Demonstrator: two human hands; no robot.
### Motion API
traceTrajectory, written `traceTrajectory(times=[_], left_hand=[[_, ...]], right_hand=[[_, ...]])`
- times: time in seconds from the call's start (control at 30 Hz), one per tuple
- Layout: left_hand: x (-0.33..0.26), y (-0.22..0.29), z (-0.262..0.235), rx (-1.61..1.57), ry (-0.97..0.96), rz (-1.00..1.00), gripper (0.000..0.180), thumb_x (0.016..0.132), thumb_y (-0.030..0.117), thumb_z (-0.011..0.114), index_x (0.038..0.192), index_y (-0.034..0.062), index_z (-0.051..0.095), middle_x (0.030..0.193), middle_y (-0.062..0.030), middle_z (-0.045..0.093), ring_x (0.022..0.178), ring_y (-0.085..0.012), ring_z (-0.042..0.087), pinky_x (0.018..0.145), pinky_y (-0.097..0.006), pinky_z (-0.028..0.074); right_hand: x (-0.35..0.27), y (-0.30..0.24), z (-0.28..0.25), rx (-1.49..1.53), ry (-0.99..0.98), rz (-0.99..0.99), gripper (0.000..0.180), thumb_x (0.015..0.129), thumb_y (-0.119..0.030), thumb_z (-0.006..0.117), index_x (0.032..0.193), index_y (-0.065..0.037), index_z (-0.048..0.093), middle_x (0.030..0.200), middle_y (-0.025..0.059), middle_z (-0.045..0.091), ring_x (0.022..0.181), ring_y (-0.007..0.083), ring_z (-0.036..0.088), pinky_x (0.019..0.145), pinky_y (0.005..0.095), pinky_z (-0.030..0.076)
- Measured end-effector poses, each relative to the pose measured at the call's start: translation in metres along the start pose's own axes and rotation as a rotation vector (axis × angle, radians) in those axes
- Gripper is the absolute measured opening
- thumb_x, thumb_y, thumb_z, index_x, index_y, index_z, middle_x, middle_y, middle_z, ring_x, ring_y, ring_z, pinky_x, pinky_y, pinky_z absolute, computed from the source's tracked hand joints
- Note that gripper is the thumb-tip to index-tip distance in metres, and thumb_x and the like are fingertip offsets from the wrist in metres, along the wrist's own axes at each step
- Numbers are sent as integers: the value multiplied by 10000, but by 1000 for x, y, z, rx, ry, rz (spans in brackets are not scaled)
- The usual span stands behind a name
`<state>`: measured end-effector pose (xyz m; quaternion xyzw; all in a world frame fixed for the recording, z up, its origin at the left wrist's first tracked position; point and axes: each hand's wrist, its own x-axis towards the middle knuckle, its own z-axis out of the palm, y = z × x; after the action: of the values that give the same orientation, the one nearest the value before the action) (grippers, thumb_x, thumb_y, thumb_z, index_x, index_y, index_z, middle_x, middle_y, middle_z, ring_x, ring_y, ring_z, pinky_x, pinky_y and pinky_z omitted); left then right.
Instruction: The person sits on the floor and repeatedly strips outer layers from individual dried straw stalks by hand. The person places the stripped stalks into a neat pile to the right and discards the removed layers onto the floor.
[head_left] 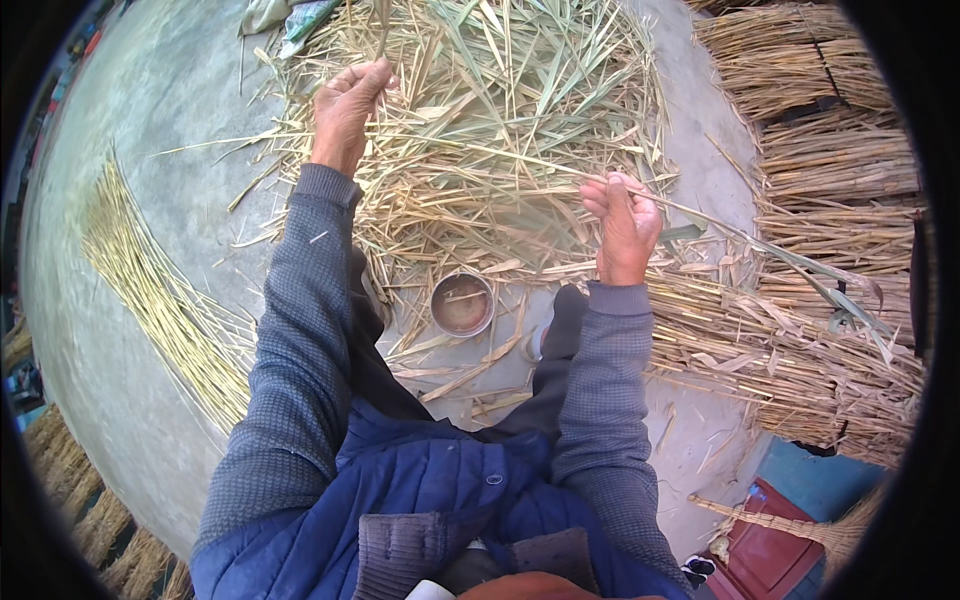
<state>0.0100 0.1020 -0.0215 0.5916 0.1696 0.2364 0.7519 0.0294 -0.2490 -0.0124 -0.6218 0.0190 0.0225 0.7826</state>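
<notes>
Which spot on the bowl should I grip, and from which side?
Probably pinch the near rim of the bowl, coming from above on the wearer's side: it sits upright with its mouth open, while the leaf pile crowds its far edge.

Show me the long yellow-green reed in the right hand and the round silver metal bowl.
Long yellow-green reed (745, 237): head view, stalk's leafy right part.
Round silver metal bowl (463, 332): head view, near rim.

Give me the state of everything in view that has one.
Left hand: fingers pinched on a dry strip
Right hand: fingers closed on a stalk
Stalk: leafy at its right end
Bowl: upright, uncovered
Leaf heap: loose, strewn
Left-side stalks: lying fanned, unheld
Right-side bundles: lying in a row
</notes>
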Motion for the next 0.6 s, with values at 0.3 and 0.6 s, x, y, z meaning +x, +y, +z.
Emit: traceTrajectory(times=[0.3, 0.6], left_hand=[[-28, -8, 43, 1286, -183, 700, 345, 884, 399, 714, 999, 74, 703, 859, -98, 704, 881, -267, 606, 767, -381, 428], [-58, -8, 99, 692, -571, 761, 146, 793, 218, 790, 847, 91, 742, 769, -40, 715, 726, -236, 650, 712, -346, 459]], right_hand=[[0, -3, 12, -9, -62, -46, 341, 964, -260, 690, 1065, 58, 617, 907, 181, 715, 749, 203, 725, 673, 261, 594], [1, 3, 35, -3, -60, -42, 347, 942, -269, 720, 1049, 49, 630, 865, 159, 719, 709, 186, 717, 651, 271, 594]])
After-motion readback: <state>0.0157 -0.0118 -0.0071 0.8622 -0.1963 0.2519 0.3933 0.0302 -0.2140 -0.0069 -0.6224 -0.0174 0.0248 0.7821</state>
